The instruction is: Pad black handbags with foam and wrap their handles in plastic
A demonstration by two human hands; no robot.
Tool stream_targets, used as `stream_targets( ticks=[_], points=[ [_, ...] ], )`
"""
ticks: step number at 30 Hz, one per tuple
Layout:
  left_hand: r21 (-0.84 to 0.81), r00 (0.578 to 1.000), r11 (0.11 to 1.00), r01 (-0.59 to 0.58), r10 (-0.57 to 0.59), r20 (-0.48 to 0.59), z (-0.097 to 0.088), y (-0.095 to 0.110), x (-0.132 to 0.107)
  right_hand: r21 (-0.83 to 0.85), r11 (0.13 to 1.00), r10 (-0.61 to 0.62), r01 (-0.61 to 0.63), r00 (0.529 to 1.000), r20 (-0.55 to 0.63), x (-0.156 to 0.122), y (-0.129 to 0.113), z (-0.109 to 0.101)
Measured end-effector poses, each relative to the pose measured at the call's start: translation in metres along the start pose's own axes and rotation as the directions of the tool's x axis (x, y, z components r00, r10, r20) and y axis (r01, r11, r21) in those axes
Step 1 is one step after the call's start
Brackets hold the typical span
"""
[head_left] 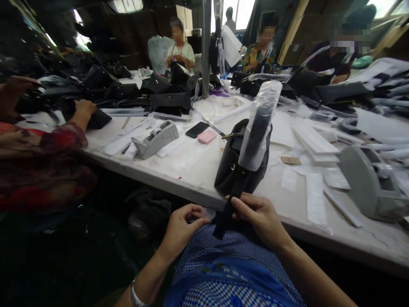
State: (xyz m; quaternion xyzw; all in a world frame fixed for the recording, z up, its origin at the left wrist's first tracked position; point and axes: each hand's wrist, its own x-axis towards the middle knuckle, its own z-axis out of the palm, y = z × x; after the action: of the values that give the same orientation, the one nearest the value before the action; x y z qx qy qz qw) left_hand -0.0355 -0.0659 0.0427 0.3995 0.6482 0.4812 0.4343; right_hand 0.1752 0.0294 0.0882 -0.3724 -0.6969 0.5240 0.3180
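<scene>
A black handbag (225,166) with gold-coloured fittings stands at the near edge of the table. Its strap hangs over that edge toward my lap, and a whitish translucent wrap (260,128) covers the upper part of the strap. My right hand (255,213) is closed on the black strap (236,189) just below the bag. To its left, my left hand (188,226) pinches a small piece of clear film (208,213) between thumb and fingertips. The film lies close beside the lower end of the strap; whether they touch I cannot tell.
Grey tape dispensers stand left (156,138) and right (367,183) on the white table (191,179). A phone (197,129) and a pink case (207,136) lie behind the bag. A co-worker's hand (84,111) is at far left. More black bags (169,102) and several people are across the table.
</scene>
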Motion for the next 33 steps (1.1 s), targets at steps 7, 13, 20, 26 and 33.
stream_targets(
  ticks=[7, 13, 20, 26, 33],
  points=[
    [-0.010, 0.999, 1.000, 0.029, -0.029, 0.022, -0.005, -0.006, -0.017, -0.062, 0.994, -0.097, 0.086, 0.972, -0.212, 0.003, -0.002, 0.022],
    [-0.091, 0.997, 0.993, 0.070, -0.066, 0.044, -0.005, -0.004, -0.016, -0.123, 0.984, -0.151, 0.128, 0.969, -0.198, 0.006, -0.004, 0.023],
    [-0.238, 0.993, 0.968, 0.081, -0.056, 0.107, 0.008, 0.007, -0.008, -0.159, 0.980, -0.148, 0.123, 0.976, -0.159, 0.007, 0.002, 0.022],
    [-0.354, 0.998, 0.935, 0.021, 0.001, 0.064, 0.037, 0.024, 0.013, -0.264, 0.944, -0.251, 0.200, 0.952, -0.175, 0.006, -0.003, 0.007],
    [-0.430, 0.986, 0.888, -0.162, 0.162, -0.038, 0.069, 0.063, 0.047, -0.271, 0.954, -0.203, 0.130, 0.944, -0.259, 0.008, -0.006, -0.007]
  ],
)
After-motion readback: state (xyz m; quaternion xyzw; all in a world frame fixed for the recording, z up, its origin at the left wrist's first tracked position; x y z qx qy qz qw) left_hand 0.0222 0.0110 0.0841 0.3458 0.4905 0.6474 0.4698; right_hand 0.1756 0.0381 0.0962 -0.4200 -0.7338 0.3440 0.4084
